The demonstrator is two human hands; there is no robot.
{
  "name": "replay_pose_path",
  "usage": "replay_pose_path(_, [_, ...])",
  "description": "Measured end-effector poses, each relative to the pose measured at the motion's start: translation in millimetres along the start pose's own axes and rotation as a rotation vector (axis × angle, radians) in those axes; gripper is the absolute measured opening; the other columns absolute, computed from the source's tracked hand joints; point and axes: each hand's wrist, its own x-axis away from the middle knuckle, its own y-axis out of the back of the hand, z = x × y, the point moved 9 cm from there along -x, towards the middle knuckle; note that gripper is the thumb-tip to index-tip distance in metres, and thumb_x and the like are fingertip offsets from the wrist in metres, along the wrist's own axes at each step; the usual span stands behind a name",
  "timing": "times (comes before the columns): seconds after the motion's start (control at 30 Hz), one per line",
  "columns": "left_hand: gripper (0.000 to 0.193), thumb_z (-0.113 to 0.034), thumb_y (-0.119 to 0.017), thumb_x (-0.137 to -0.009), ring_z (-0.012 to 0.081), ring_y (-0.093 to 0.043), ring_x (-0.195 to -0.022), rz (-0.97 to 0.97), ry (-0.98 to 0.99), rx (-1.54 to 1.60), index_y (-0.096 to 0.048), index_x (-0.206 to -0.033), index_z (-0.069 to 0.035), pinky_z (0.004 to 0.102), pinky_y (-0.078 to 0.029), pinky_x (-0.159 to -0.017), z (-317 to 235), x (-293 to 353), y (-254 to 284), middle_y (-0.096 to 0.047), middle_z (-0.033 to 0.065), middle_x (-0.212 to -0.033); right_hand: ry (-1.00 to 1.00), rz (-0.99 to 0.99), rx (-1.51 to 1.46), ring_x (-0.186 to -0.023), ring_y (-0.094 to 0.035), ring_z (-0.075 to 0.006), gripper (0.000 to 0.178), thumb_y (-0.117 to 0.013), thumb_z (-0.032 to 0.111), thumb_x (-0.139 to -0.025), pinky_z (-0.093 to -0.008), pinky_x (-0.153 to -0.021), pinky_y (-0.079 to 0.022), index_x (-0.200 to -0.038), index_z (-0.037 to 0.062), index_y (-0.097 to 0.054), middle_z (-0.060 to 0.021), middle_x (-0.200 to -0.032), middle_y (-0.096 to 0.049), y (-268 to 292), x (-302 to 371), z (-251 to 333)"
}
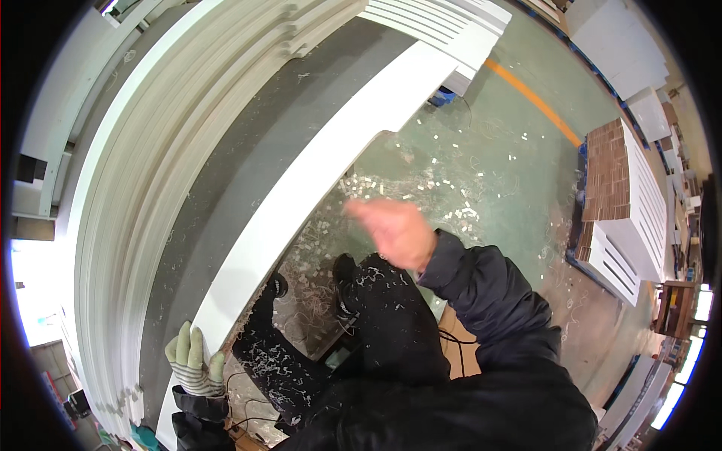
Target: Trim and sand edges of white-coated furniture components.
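A long white panel [301,188] with a cut-out in its edge lies across a dark grey work surface [226,158]. My left hand [194,361], in a pale green glove with a striped cuff, grips the panel's near end, its fingers on top and the thumb by the edge. My right hand [395,231] is bare and hangs in front of the panel's right edge, seemingly apart from it. Motion smears its fingers, and nothing shows in it.
Stacked pale boards [139,158] rise along the left. Slotted white panels [421,22] lie at the far end. White chips [451,195] litter the green floor. A pallet stack of slotted boards [613,180] stands at right. Black cables [457,342] run near my legs.
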Motion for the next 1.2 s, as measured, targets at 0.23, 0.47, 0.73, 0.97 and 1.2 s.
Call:
replay_pose_path(0.23, [0.062,-0.035,-0.068,-0.091,0.038,-0.053,-0.108,-0.013,0.027,0.01,-0.051,-0.144,-0.007,0.0483,-0.044,-0.094,-2,0,2,-0.053,0.0203,-0.141,-0.495,-0.119,0.141,-0.059,-0.072,-0.0236,0.017,-0.053,0.013,-0.1,-0.035,-0.052,-0.054,-0.108,-0.002,-0.053,-0.012,-0.069,-0.067,11,-22,-44])
replay_pose_path(0.47, [0.063,-0.034,-0.071,-0.09,0.0375,-0.053,-0.107,0.001,0.055,0.034,-0.051,-0.143,-0.008,0.0478,-0.044,-0.093,-6,-5,7,-0.054,0.0194,-0.139,-0.701,-0.341,0.041,-0.056,-0.07,-0.0187,0.018,-0.051,0.014,-0.101,-0.032,-0.045,-0.051,-0.107,-0.0031,-0.05,-0.0115,-0.072,-0.067,17,-5,-52])
replay_pose_path(0.73, [0.064,-0.036,-0.073,-0.088,0.0367,-0.053,-0.106,-0.013,0.076,0.038,-0.053,-0.142,-0.008,0.0476,-0.045,-0.091,-5,-6,6,-0.055,0.0197,-0.136,-0.756,-0.529,-0.101,-0.058,-0.066,-0.0185,0.02,-0.052,0.007,-0.101,-0.0311,-0.05,-0.052,-0.117,-0.004,-0.051,-0.0128,-0.078,-0.065,49,12,-66])
replay_pose_path(0.97, [0.069,-0.032,-0.077,-0.083,0.0368,-0.053,-0.107,-0.009,0.065,0.028,-0.052,-0.143,-0.008,0.0468,-0.045,-0.092,-11,-9,10,-0.054,0.0201,-0.137,-0.173,-0.058,0.334,-0.07,-0.066,-0.031,0.032,-0.06,-0.002,-0.087,-0.0395,-0.061,-0.053,-0.118,0.0025,-0.064,-0.0183,-0.082,-0.066,-5,-16,18])
replay_pose_path(1.2, [0.068,-0.03,-0.077,-0.083,0.0366,-0.052,-0.108,-0.013,0.057,0.021,-0.052,-0.142,-0.007,0.0463,-0.045,-0.093,-10,-12,9,-0.054,0.0193,-0.135,-0.083,-0.117,0.266,-0.067,-0.067,-0.0315,0.04,-0.054,-0.003,-0.085,-0.0389,-0.058,-0.054,-0.122,0.0055,-0.064,-0.0166,-0.082,-0.068,14,-25,13])
